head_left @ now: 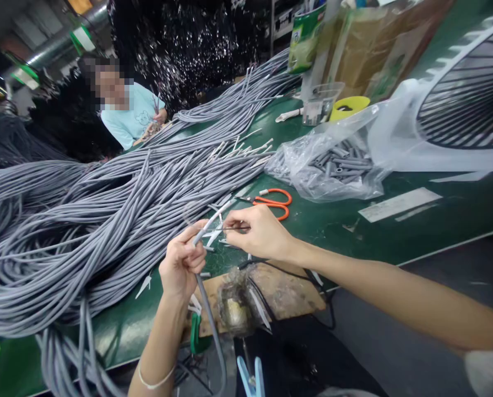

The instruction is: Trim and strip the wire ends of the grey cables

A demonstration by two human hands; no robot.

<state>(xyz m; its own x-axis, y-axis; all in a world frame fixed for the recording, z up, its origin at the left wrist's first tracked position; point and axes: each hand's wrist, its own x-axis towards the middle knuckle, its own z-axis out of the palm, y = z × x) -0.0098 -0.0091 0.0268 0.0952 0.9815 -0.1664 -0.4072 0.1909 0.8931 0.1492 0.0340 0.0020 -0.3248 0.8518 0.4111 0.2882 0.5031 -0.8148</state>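
Note:
My left hand (182, 262) is closed around a grey cable (209, 311), which hangs down toward my lap. Above the fingers, the cable's pale end (218, 214) points up and to the right. My right hand (260, 234) pinches a thin dark strand (233, 228) that runs across to the cable at my left fingertips. Whether it is a wire or a slim tool I cannot tell. Just beyond my right hand lie scissors with orange handles (288, 212). White scraps (214, 236) are on the table below the fingers.
Long bundles of grey cable (64, 220) cover the table's left side. A clear bag of short grey tubes (332, 165) and a white fan (436, 127) stand right. A wooden board (296, 292) sits at the front edge. Across the table is another person (126, 113).

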